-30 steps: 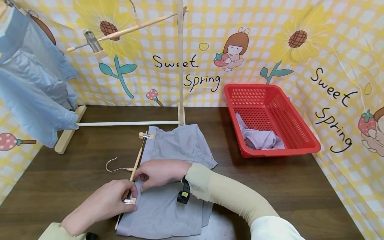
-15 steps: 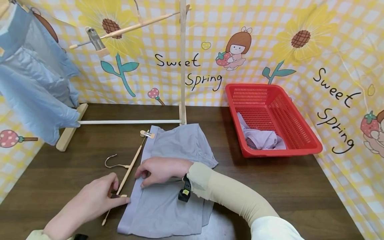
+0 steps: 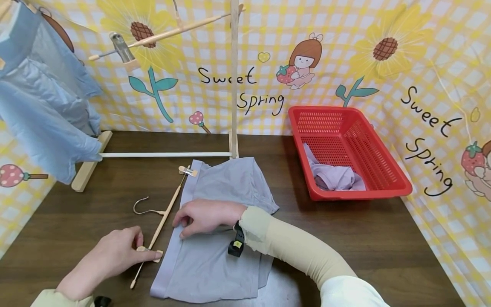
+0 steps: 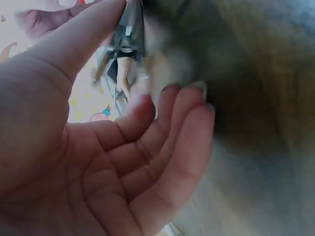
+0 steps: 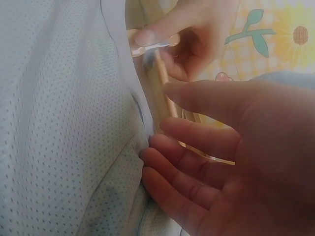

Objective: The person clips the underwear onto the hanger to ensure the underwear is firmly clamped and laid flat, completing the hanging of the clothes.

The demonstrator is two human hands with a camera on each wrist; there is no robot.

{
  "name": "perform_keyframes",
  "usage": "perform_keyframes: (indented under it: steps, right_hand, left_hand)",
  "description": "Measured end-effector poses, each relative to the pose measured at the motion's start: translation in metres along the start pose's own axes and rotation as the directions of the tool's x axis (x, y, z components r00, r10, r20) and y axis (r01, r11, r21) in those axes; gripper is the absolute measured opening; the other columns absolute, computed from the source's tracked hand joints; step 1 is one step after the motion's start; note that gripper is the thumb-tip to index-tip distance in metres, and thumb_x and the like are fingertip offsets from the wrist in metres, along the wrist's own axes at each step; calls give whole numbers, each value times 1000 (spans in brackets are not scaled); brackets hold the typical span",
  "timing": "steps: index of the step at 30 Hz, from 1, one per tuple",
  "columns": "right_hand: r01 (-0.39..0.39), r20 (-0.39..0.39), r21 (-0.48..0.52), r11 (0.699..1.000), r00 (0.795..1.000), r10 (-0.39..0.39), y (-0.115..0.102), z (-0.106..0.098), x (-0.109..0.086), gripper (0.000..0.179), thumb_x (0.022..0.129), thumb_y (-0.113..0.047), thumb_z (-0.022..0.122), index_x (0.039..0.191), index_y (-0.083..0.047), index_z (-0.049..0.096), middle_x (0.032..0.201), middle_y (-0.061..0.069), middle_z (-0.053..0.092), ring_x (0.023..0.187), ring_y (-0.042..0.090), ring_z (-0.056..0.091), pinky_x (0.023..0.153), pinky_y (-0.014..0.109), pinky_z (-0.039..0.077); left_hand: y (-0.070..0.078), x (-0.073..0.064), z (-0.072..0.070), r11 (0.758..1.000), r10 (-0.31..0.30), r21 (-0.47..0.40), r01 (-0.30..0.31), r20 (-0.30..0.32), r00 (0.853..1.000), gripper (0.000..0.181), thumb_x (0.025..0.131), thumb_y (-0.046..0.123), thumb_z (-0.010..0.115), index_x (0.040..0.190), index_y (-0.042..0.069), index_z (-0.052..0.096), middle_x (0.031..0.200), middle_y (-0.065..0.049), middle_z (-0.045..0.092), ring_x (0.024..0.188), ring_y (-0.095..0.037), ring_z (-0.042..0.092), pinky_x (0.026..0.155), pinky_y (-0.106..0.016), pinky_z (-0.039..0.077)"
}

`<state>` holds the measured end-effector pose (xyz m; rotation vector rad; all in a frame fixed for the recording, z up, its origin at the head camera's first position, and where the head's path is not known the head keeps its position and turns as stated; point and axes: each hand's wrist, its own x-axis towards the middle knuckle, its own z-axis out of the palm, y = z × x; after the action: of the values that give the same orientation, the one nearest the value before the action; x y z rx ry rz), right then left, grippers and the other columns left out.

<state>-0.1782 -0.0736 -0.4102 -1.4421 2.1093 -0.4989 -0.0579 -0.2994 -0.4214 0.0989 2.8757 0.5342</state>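
Observation:
Grey-lilac shorts [image 3: 226, 264] lie on the table, their waistband along the wooden clip hanger [image 3: 166, 216]. The hanger's far clip [image 3: 188, 171] grips the waistband's far end. My left hand [image 3: 113, 251] pinches the near clip [image 3: 156, 256], which stands just left of the waistband, apart from the cloth. In the left wrist view, the metal clip [image 4: 129, 34] shows beside my thumb. My right hand [image 3: 209, 217] rests on the shorts near the middle of the waistband. Its fingers [image 5: 182, 191] are relaxed and touch the cloth in the right wrist view.
A red basket [image 3: 383, 157] with lilac cloth [image 3: 339, 178] inside stands at the right. Light blue shorts [image 3: 46, 98] hang at the left over the rack's wooden foot [image 3: 87, 172]. Another clip hanger [image 3: 180, 30] hangs from above, near the upright pole [image 3: 234, 85].
The near clip and that end of the hanger have come off the waistband, moving left with my left hand. My right hand stays almost in place on the shorts.

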Motion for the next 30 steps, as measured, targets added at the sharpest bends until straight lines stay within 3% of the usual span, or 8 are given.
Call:
perform_keyframes:
  steps: [3,10,13,16,19,26,28,30]
  right_hand:
    - [0,0,6,1000,1000,0,0,0,1,33,96,-21,74,126,-10,70,100,-6,63,89,-2,55,81,8,40]
    - [6,-1,5,1000,1000,-6,0,-1,1,33,96,-21,74,126,-10,70,98,-6,62,87,-2,54,80,8,39]
    - [8,-3,2,1000,1000,-8,0,-1,1,33,96,-21,74,126,-10,71,98,-6,62,87,-3,54,80,8,39]
    - [10,-6,-2,1000,1000,-10,0,0,1,32,96,-21,74,125,-10,71,97,-7,62,87,-3,54,80,8,39]
    - [12,-8,-17,1000,1000,-13,-2,1,0,32,96,-21,74,125,-9,71,97,-7,62,88,-2,54,80,8,39]
    - [36,-14,-239,970,999,-40,-16,11,-1,39,93,-34,76,128,-18,71,113,-8,58,99,-1,54,87,9,38]
    - [46,-16,-273,961,998,-53,-19,15,-1,39,92,-35,77,128,-20,71,117,-8,56,102,-1,54,90,10,38]
    - [60,-27,-292,954,997,-71,-19,19,1,37,91,-35,78,126,-22,72,116,-8,55,103,0,53,90,11,38]
  left_hand:
    - [-1,-1,-3,999,10,-46,-8,24,1000,54,75,51,86,74,15,45,58,3,45,52,-15,46,52,-32,37]
    - [-5,-6,-11,986,-13,-158,44,187,982,43,96,46,68,73,13,53,54,2,54,46,-15,54,52,-31,44]
    - [-11,-7,-13,971,30,-237,34,261,965,43,101,42,62,71,12,56,57,0,56,48,-17,55,50,-31,47]
    - [-18,-7,-15,938,82,-344,37,326,942,41,103,37,60,73,9,58,61,-2,58,51,-17,55,48,-31,49]
    - [-24,-7,-14,918,103,-393,56,371,923,41,103,37,59,74,8,60,61,-3,58,50,-16,53,46,-31,49]
    - [-27,-4,-12,866,186,-497,56,424,886,48,110,36,45,76,5,60,58,2,50,47,-10,47,44,-29,45]
    - [-26,-2,-11,854,215,-519,29,402,890,48,111,34,43,77,5,58,58,4,47,47,-9,47,43,-29,44]
    - [-26,-2,-11,849,234,-529,-11,357,904,46,111,33,43,77,6,57,56,5,46,47,-9,48,43,-30,43]
